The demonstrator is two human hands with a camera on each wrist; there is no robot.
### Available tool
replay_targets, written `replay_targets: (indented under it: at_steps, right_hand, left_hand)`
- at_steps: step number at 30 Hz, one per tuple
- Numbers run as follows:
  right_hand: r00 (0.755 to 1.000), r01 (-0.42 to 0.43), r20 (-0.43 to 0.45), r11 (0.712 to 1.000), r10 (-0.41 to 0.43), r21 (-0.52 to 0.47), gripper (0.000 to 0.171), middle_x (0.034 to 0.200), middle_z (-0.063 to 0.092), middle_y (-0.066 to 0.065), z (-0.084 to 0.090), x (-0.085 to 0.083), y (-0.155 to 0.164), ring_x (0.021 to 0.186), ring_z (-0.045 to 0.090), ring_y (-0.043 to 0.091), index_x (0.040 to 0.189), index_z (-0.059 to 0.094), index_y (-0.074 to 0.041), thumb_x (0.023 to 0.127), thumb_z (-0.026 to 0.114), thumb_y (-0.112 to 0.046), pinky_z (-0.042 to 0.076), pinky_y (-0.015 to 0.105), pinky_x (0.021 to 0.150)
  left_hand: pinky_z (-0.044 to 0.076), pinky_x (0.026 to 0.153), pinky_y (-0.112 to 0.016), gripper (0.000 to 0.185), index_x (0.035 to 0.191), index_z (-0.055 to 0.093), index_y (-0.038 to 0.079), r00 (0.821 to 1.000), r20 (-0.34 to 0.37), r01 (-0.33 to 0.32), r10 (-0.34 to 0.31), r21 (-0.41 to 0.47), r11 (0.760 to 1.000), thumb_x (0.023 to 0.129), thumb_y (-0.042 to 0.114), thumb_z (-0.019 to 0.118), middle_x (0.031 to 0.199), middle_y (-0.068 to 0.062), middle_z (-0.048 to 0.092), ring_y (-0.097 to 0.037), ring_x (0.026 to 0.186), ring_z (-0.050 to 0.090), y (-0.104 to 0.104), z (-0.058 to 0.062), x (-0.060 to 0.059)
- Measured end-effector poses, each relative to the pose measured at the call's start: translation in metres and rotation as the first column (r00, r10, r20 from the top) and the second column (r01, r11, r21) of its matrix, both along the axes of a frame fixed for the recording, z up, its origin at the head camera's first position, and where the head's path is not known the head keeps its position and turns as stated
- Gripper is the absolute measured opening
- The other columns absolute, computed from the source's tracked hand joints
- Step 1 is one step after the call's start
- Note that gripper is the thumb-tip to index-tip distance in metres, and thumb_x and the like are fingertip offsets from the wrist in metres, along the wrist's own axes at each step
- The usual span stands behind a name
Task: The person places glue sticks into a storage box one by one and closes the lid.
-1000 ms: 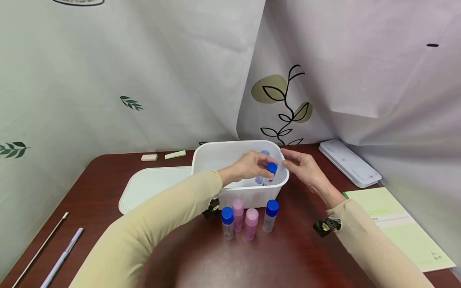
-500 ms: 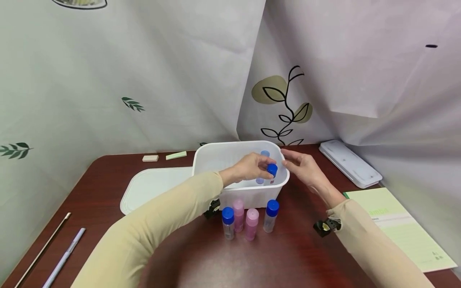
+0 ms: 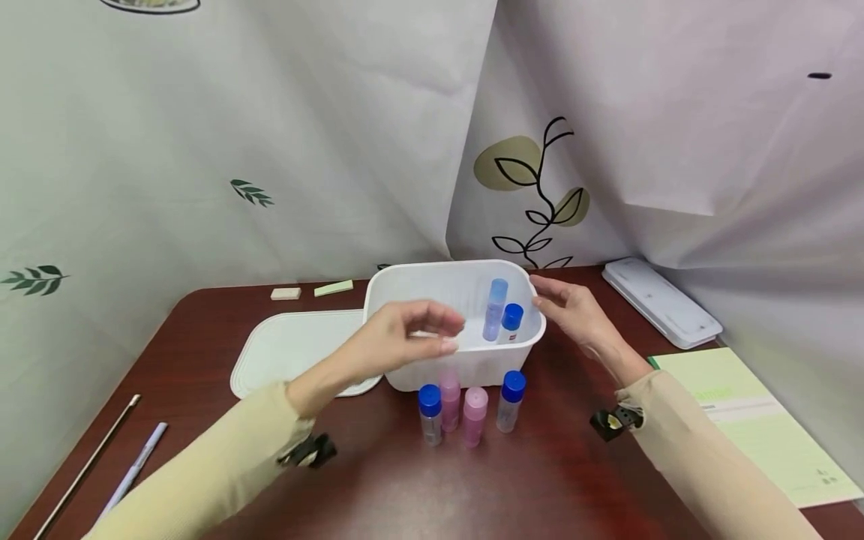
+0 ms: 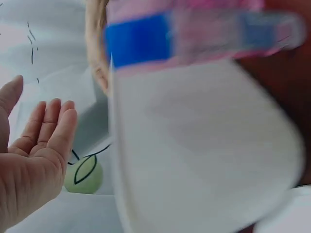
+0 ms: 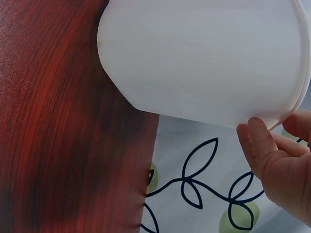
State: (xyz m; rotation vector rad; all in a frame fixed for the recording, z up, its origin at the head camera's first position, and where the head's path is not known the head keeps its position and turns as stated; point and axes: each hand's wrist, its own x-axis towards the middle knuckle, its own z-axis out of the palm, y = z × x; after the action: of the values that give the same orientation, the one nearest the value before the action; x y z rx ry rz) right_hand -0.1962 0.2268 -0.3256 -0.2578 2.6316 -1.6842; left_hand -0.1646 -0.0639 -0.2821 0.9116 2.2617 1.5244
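Left hand (image 3: 398, 337) held empty over near rim of white bin (image 3: 418, 285) — fingers loosely apart. Right hand (image 3: 570, 315) pinched on bin's right rim. Two blue-capped bottles (image 3: 502, 322) stood upright inside bin — right end.

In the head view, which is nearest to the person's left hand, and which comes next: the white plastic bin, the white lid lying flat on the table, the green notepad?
From the left hand:
1. White plastic bin: nearest, directly behind the hand at its near wall.
2. White lid: next, flat on the table, to the hand's left.
3. Green notepad: farthest, at the table's right edge, beyond the right arm.
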Motion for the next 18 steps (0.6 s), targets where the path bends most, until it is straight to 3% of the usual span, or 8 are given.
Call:
replay_targets:
  at_steps: [3,6,12,18]
  right_hand:
    - [1.0,-0.001,0.008,1.0,0.001,0.009,0.046,0.14,0.045,0.023,0.0,0.0,0.0,0.118,0.053,0.034,0.139,0.041,0.004,0.096,0.052,-0.011,0.049,0.021,0.089]
    - [1.0,0.001,0.011,1.0,-0.001,0.01,0.046,0.14,0.045,0.022,0.001,0.0,0.0,0.118,0.053,0.034,0.139,0.041,0.004,0.096,0.052,-0.01,0.049,0.021,0.089]
    - [1.0,-0.003,-0.016,1.0,0.003,0.004,0.045,0.138,0.045,0.025,0.001,0.001,0.001,0.118,0.052,0.035,0.138,0.04,0.006,0.096,0.051,-0.008,0.048,0.015,0.085]
    - [1.0,-0.007,-0.015,1.0,0.007,0.01,0.046,0.138,0.045,0.025,0.002,0.001,-0.001,0.117,0.052,0.035,0.138,0.04,0.006,0.096,0.052,-0.008,0.049,0.015,0.085]
  left_hand:
    - [0.052,0.089,-0.026,0.036,0.113,0.062,0.003,0.997,0.073,-0.031,0.027,0.057,0.998,0.082,0.016,0.074,0.112,-0.014,0.065,-0.025,0.105,0.063,-0.018,-0.016,0.021]
    - [0.05,0.093,-0.027,0.041,0.114,0.059,-0.001,0.992,0.124,-0.055,0.041,0.119,0.991,0.08,0.015,0.075,0.114,-0.021,0.062,-0.031,0.108,0.061,-0.027,-0.034,0.033]
    - [0.051,0.09,-0.028,0.046,0.114,0.054,-0.004,0.989,0.137,-0.08,0.056,0.174,0.982,0.076,0.007,0.078,0.113,-0.023,0.058,-0.027,0.104,0.062,-0.029,-0.064,0.04]
    - [0.054,0.085,-0.026,0.042,0.109,0.055,-0.003,0.994,0.076,-0.091,0.079,0.173,0.981,0.074,0.001,0.077,0.104,-0.016,0.062,-0.017,0.095,0.064,-0.027,-0.08,0.043]
